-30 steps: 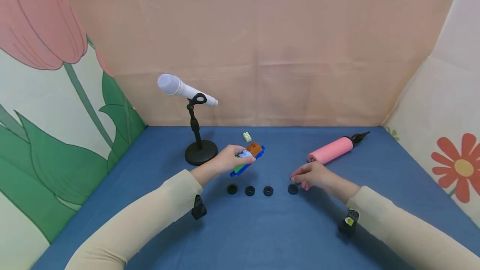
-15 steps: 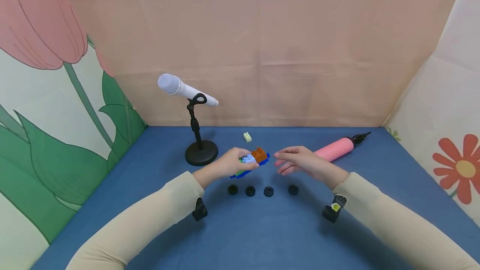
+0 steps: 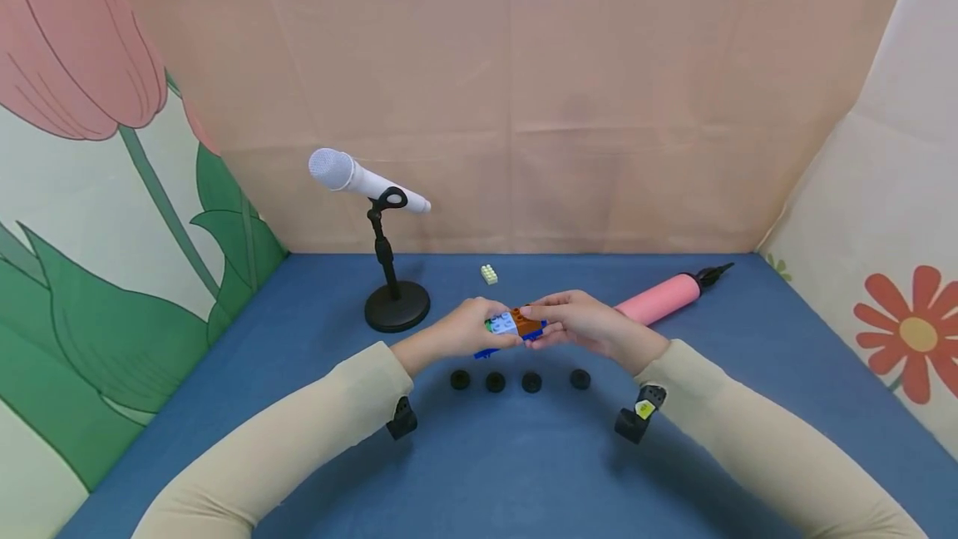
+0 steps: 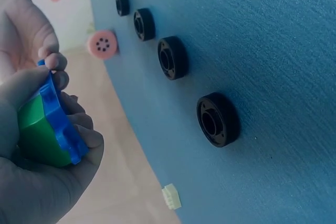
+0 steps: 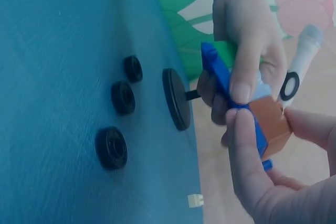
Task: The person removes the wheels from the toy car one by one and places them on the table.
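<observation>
My left hand [image 3: 466, 328] grips the left part of a toy-brick car body [image 3: 505, 323] above the table. It has a blue base [image 4: 60, 121] with a green brick [image 4: 39, 135], a light blue brick and an orange-brown brick [image 5: 269, 121] on top. My right hand [image 3: 587, 324] pinches the orange-brown end between thumb and fingers. Below the hands, several black toy wheels [image 3: 531, 382] lie in a row on the blue tabletop. The left wrist view shows a hub in the middle of the nearest wheel [image 4: 218, 120]. Fingers cover part of the car body.
A pale yellow-green brick [image 3: 489, 274] lies behind the hands. At the back left a white microphone [image 3: 367, 181] sits on a black stand [image 3: 397, 306]. To the right, a pink hand pump [image 3: 659, 299] with a black nozzle lies on the table.
My right hand has moved from beside the rightmost wheel, up and left to the car body, and now grips its orange-brown end. The left hand has shifted slightly right with the body.
</observation>
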Motion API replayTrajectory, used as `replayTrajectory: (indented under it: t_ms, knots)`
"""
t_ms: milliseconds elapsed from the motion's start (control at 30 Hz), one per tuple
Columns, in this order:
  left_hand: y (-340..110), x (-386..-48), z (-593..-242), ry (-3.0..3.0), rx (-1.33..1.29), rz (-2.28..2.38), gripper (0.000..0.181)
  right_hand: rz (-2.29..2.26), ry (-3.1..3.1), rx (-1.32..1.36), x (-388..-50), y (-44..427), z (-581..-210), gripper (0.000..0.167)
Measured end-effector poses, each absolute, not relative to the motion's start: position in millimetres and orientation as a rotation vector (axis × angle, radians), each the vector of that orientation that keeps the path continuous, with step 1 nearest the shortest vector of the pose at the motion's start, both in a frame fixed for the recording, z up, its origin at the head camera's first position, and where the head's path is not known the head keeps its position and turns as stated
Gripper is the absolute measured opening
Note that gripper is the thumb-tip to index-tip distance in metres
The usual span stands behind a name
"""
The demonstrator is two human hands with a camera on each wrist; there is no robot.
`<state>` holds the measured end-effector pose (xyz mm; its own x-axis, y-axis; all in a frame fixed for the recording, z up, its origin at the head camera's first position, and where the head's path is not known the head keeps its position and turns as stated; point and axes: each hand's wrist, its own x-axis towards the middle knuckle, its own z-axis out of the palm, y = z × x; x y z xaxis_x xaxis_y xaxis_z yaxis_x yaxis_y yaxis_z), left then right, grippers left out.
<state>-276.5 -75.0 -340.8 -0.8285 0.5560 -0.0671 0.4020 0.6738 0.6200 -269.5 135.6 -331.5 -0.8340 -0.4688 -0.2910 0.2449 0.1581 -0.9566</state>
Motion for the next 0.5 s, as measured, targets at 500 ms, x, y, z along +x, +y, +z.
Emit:
replayTrajectory:
  t_ms: [500]
  knots:
    - [-83.5,-286.4,-343.8,2.707,0.630,1.028,0.054,-1.810,1.887,-0.055,-279.4,131.7,-333.6,0.055]
